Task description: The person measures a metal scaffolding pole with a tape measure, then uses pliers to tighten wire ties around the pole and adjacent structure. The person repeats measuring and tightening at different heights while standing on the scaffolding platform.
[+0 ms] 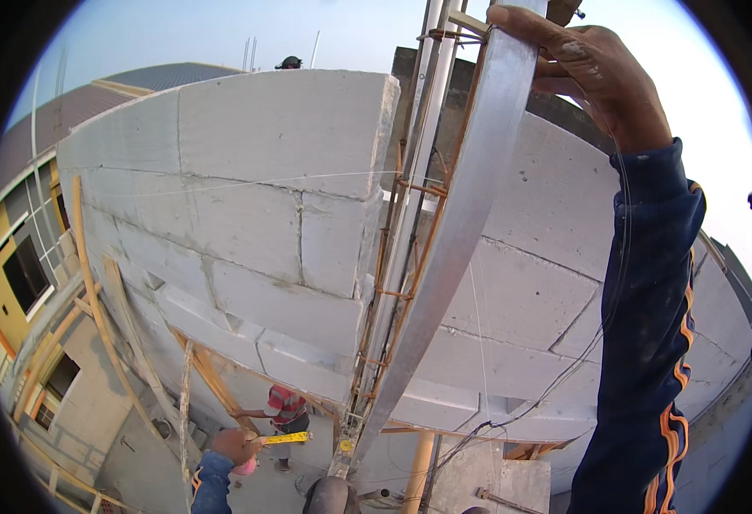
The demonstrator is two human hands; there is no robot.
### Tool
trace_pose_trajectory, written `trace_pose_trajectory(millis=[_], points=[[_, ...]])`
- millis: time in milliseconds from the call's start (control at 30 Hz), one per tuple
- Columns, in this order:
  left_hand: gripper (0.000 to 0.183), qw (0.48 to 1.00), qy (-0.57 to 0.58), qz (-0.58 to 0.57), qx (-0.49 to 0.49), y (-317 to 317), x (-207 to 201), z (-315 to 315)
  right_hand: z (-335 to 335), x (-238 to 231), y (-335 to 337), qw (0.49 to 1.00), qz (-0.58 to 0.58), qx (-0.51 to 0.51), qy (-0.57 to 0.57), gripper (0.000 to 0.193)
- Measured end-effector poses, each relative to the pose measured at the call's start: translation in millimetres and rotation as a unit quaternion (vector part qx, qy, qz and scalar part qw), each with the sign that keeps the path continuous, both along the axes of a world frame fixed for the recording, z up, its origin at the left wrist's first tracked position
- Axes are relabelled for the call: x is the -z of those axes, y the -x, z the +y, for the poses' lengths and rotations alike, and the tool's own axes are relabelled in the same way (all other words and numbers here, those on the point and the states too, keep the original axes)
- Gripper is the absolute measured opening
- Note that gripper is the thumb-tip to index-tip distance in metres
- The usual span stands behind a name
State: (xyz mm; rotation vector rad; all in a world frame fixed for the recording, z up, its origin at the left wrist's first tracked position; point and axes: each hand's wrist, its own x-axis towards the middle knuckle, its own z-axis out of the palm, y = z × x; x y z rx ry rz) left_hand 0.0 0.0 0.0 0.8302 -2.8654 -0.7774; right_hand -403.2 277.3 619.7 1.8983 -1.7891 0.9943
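Note:
My right hand (603,73), at the upper right, is closed round the top of a long silver metal straightedge (457,231). The straightedge stands nearly upright beside a column of rusty rebar (410,295) in the gap between two block walls. A short pale wooden strip (468,23) sticks out beside the fingers at its top. Low on the left, my left hand (237,447) is closed on a yellow strip with dark marks (286,438), which looks like a tape measure blade. The strip points right, toward the column's foot.
Pale block walls (265,128) flank the column. A thin white string (307,177) crosses the left wall; dark wires (556,385) hang at right. Wooden poles (93,283) lean at left. Below stands a person in a red striped shirt (287,406). Another head (289,62) shows beyond the wall.

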Motion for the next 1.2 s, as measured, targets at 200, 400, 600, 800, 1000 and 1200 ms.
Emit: trace_pose_trajectory(millis=[200,400,600,800,1000,1200], points=[[0.035,0.983,0.069,0.169,-0.033,-15,-204,-3,-16,19,-61,0.976,-0.034,0.193,0.091,0.063],[0.035,0.95,0.122,0.285,0.028,17,-390,0,-18,7,-90,0.967,-0.18,0.153,0.092,0.063],[0.038,0.951,0.144,0.249,0.111,87,-514,2,-17,10,-85,0.955,-0.262,0.115,0.08,0.079],[0.043,0.95,0.173,0.196,0.174,118,-566,0,-18,18,-79,0.952,-0.27,0.107,0.096,0.097],[0.044,0.956,0.15,0.172,0.183,135,-593,-7,-20,22,-74,0.955,-0.235,0.117,0.136,0.099],[0.043,0.96,0.151,0.131,0.197,149,-607,-12,-21,23,-73,0.959,-0.198,0.143,0.144,0.099]])
